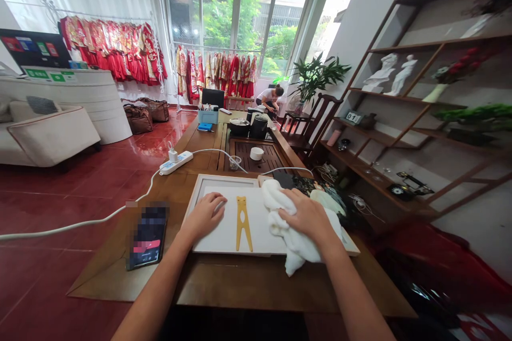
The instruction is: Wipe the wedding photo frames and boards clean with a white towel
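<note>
A flat yellow piece (pixel 242 224), with a small eared head at the top and two long legs, lies on a white board (pixel 224 240) at the table's near end. To its left, my left hand (pixel 206 216) rests on the board's left side, fingers stretched out and holding nothing. My right hand (pixel 302 213) is closed on a bunched white towel (pixel 294 240), which covers the board's right side and hangs over its front edge. What lies beneath the towel is hidden.
Left of the board lies a phone (pixel 148 234). Behind stand a power strip (pixel 176 162) with a trailing white cable, a tea tray (pixel 276 157) with a white cup (pixel 256 153), and a dark kettle (pixel 258 127). A wooden shelf (pixel 408 101) stands right; a person (pixel 270 97) bends over in the background.
</note>
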Action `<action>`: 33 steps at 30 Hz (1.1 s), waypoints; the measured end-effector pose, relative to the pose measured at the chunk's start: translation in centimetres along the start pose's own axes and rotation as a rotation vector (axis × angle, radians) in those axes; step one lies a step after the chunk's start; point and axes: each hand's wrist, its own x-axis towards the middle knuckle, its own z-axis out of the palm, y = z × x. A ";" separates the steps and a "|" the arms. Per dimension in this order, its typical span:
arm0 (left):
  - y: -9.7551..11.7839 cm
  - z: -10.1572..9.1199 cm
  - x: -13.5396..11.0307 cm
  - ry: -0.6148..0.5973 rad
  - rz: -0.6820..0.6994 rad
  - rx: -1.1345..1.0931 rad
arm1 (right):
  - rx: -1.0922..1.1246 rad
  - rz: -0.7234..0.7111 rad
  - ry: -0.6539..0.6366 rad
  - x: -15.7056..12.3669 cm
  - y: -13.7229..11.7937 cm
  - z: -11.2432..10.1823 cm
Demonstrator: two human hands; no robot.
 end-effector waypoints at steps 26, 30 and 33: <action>-0.3 0.1 0.0 0.026 0.001 -0.069 | 0.000 -0.210 -0.099 0.8 -3.4 -1.7; -0.4 0.1 0.0 0.025 0.008 -0.059 | -0.075 -0.051 -0.038 1.7 -0.9 -0.6; -0.3 0.1 0.0 0.015 0.011 -0.050 | -0.042 -0.071 -0.031 1.7 -1.5 -0.4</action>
